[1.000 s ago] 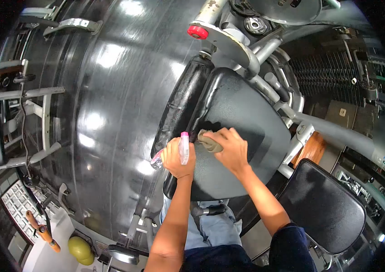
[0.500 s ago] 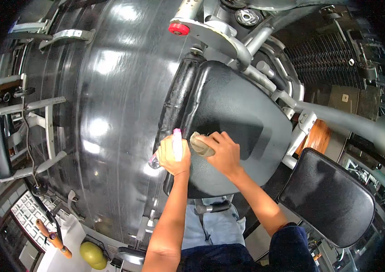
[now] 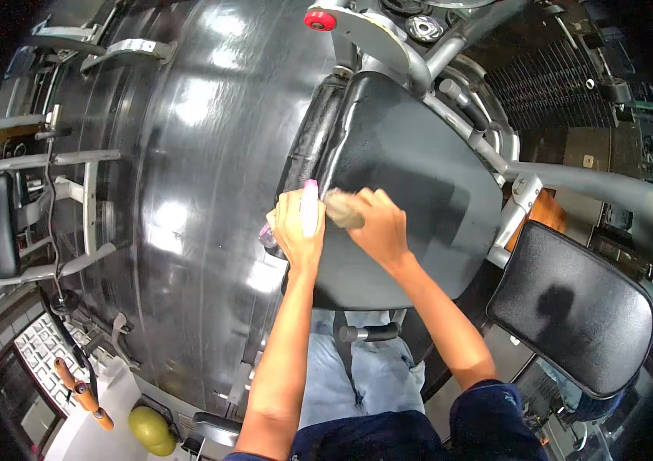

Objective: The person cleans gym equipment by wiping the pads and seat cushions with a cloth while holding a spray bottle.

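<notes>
My left hand (image 3: pixel 298 230) is closed around a spray bottle (image 3: pixel 310 209) with a white and pink head; part of its clear body shows at the hand's left side. Bunched in the closed fingers of my right hand (image 3: pixel 379 230) is a beige cloth (image 3: pixel 343 209), slightly blurred. Both hands are close together over the left part of a black padded seat (image 3: pixel 426 177). A long black roller pad (image 3: pixel 313 134) runs along the seat's left edge, partly behind my left hand.
Grey metal machine frame (image 3: pixel 565 177) rises beyond and right of the seat. Another black pad (image 3: pixel 572 307) stands at the right. A bench machine (image 3: pixel 90 207) is on the left across the shiny dark floor (image 3: pixel 203 154). A green ball-like object (image 3: pixel 151 430) lies lower left.
The view has shifted, so the seat sits higher and slightly right. Both hands appear higher in view, with the cloth nearer the spray bottle. Both hands keep their hold.
</notes>
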Action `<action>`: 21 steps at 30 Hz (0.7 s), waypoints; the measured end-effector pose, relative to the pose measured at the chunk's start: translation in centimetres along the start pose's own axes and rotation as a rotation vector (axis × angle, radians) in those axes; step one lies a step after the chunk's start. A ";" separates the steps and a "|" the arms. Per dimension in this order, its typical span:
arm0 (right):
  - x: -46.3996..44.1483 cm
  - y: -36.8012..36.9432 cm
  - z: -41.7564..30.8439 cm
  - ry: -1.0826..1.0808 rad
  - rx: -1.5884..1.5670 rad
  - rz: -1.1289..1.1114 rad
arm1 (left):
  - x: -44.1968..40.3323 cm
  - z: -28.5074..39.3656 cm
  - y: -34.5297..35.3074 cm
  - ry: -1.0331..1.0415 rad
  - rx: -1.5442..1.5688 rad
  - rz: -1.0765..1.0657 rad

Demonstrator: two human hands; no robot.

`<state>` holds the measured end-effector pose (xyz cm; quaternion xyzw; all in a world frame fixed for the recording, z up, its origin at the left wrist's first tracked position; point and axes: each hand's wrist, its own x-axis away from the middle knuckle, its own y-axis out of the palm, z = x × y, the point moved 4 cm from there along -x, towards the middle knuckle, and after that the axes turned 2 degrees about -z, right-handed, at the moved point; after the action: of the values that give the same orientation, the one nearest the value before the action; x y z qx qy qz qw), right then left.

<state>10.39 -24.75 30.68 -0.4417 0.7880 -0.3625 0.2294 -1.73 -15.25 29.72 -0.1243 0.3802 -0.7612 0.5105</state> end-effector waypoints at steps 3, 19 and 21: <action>1.6 -0.4 0.3 -0.073 0.084 -0.120 | 2.9 -1.0 -1.9 0.006 -0.048 -0.019; 0.9 -0.4 -2.0 -0.176 0.201 -0.181 | 8.8 -4.4 -3.7 -0.242 -0.048 0.151; -1.7 -1.6 -1.0 -0.077 0.207 -0.092 | 8.8 -4.2 -3.9 -0.261 -0.042 0.157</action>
<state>11.35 -23.45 32.61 -0.4650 0.7159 -0.4349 0.2867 -10.79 -20.30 27.84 -0.2028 0.3352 -0.6881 0.6107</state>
